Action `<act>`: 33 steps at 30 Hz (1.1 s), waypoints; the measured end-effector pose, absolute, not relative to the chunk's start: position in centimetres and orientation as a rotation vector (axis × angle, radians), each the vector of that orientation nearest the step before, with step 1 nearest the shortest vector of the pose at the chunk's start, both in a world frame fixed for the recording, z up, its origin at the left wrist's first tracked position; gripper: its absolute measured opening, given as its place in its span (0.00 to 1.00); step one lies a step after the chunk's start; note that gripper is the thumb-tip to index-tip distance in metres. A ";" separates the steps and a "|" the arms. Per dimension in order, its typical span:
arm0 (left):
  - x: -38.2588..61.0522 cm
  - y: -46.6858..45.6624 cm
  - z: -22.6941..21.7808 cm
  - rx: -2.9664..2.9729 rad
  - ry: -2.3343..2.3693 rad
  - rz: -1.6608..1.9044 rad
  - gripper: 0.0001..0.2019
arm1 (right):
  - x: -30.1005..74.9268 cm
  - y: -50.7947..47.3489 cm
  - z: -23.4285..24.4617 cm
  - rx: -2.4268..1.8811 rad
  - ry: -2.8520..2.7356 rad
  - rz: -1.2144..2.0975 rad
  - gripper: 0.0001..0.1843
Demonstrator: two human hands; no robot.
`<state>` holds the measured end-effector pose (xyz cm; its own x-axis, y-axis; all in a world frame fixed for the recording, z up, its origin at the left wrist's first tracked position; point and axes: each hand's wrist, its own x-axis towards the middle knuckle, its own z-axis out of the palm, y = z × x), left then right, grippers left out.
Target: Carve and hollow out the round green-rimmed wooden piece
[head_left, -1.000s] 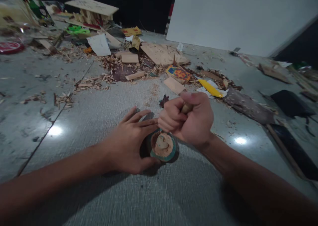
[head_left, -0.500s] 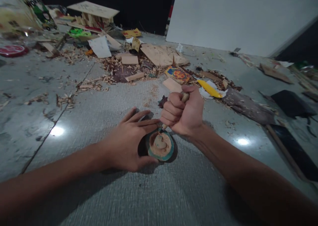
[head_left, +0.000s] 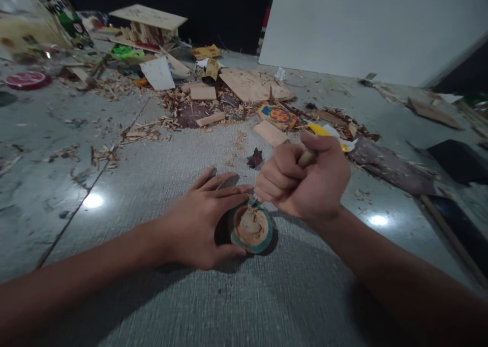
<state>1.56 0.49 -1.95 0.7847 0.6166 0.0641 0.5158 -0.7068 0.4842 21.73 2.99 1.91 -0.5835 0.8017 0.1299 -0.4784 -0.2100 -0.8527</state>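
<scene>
A round wooden piece (head_left: 251, 226) with a teal rim and a carved, pale, hollowed face lies on the grey textured mat (head_left: 198, 296). My left hand (head_left: 202, 215) steadies it from the left, thumb at its near edge and fingers along its far edge. In a fist, my right hand (head_left: 303, 179) grips a wooden-handled carving tool (head_left: 307, 158). The handle's end pokes out by the thumb, and the tool slants down toward the piece's upper right rim. Most of the tool is hidden by the fist.
Wood shavings and offcuts, a flat board (head_left: 251, 84), a wooden strip (head_left: 270, 133) and a dark star-shaped scrap (head_left: 255, 158) lie beyond my hands. A yellow-handled object (head_left: 319, 129) and a dark phone-like slab (head_left: 453, 227) are at right. A red lid (head_left: 28, 80) lies far left.
My right fist has moved right and nearer, turning slightly, so the tool's tip no longer shows clearly. The left hand stays around the wooden piece. The view has shifted a little.
</scene>
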 end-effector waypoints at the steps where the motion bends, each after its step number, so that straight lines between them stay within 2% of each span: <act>1: 1.6 0.5 -2.0 2.526 0.848 0.307 0.41 | 21.4 2.7 1.9 -0.433 -1.208 1.878 0.30; 23: 1.6 0.8 -1.7 2.544 0.752 0.328 0.35 | 18.8 1.8 1.6 -0.482 -1.465 1.716 0.34; 33: 1.8 0.7 -1.6 2.518 0.812 0.312 0.36 | 19.7 3.3 1.5 -0.605 -1.111 1.945 0.31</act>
<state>1.76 0.66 -1.55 0.7987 0.5978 0.0686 0.4902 -0.7125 0.5021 19.67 3.31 1.50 -0.5669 0.8236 -0.0169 -0.4040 -0.2958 -0.8656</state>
